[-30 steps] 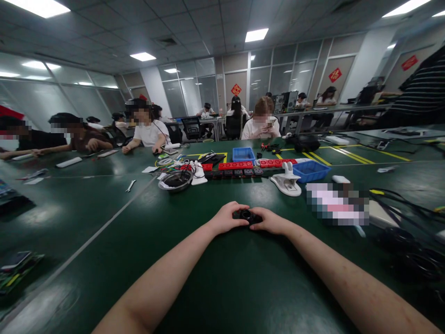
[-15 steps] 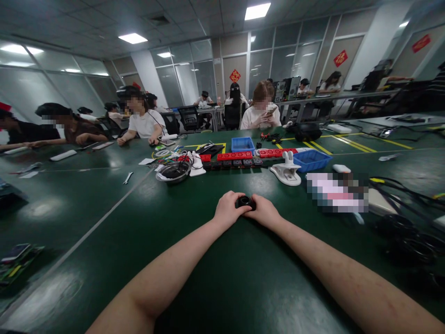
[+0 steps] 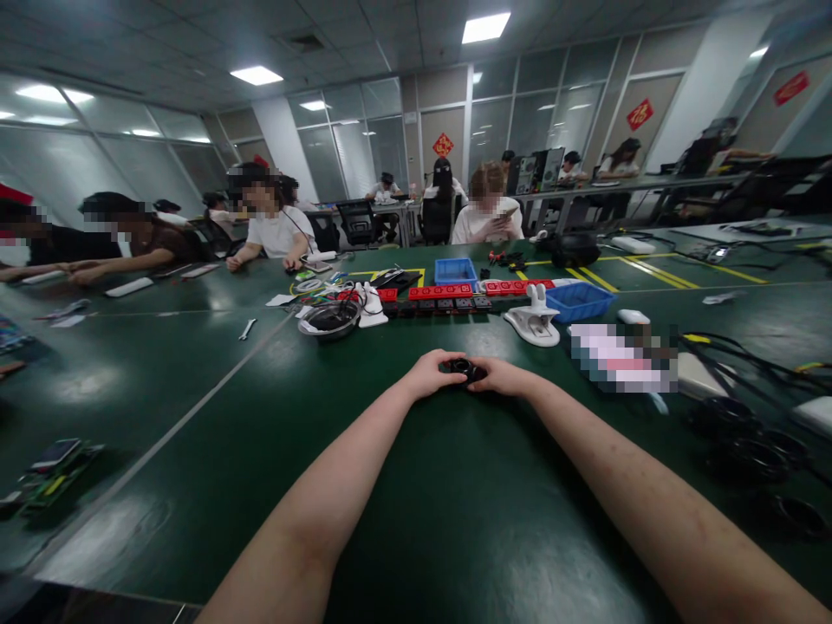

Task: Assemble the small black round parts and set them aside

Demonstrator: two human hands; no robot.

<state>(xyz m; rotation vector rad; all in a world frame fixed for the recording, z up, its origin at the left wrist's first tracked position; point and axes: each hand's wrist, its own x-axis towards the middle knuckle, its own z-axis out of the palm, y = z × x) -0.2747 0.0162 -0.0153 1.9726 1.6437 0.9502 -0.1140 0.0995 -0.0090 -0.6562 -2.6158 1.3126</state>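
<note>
Between my two hands is a small black round part (image 3: 464, 367) with a ring-shaped opening on top; its exact kind I cannot make out. My left hand (image 3: 434, 374) curls round its left side, thumb along the near edge. From the right, my right hand (image 3: 499, 376) grips the same part with its fingers closed against it. Both hands are low over the green table (image 3: 403, 485), and part of the black piece is hidden by the fingers. Several black ring-shaped parts (image 3: 757, 455) lie at the right, beyond my right forearm.
Ahead lie a white clip stand (image 3: 536, 321), red power strips (image 3: 442, 292), blue trays (image 3: 578, 301) and a bowl (image 3: 328, 321). A wrench (image 3: 248, 329) and a circuit board (image 3: 55, 472) lie left. Cables (image 3: 734, 351) run along the right. People sit across the table.
The black part has tilted or turned slightly, and my right hand's fingers have shifted on it. The camera view has moved a little. Across the table, a person's head has tipped lower.
</note>
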